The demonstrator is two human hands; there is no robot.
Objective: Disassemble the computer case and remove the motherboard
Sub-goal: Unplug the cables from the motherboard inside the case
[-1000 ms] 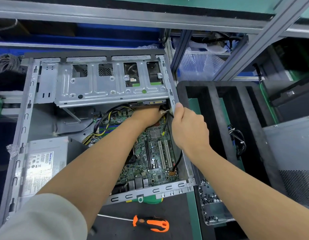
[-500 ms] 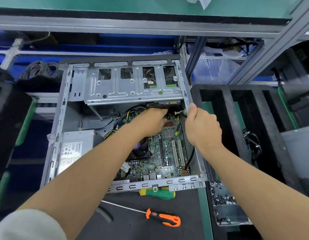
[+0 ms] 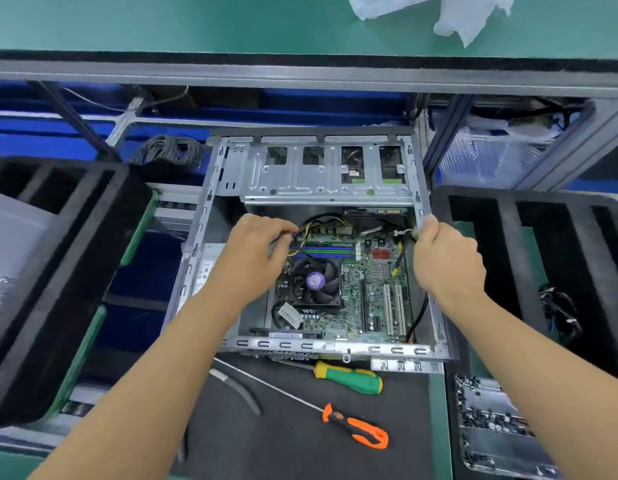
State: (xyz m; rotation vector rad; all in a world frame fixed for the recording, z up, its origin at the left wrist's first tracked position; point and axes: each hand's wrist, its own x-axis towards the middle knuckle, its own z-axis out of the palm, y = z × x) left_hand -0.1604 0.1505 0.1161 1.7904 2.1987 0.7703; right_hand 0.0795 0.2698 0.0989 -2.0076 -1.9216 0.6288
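Case open, motherboard not yet out.
My left hand point(image 3: 257, 258) pinches the power cables point(image 3: 321, 221); my right hand point(image 3: 446, 261) grips the case point(image 3: 335, 349) wall. The motherboard point(image 3: 373, 292) sits inside, cables attached.

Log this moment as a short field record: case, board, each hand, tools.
case: open computer case on the dark mat, drive cage at its far end
motherboard: motherboard inside the case, fan on it, cables attached
left hand: left hand pinches the black and yellow cable bundle above the fan
right hand: right hand grips the case's right edge
tools: green screwdriver and orange screwdriver on the mat, untouched
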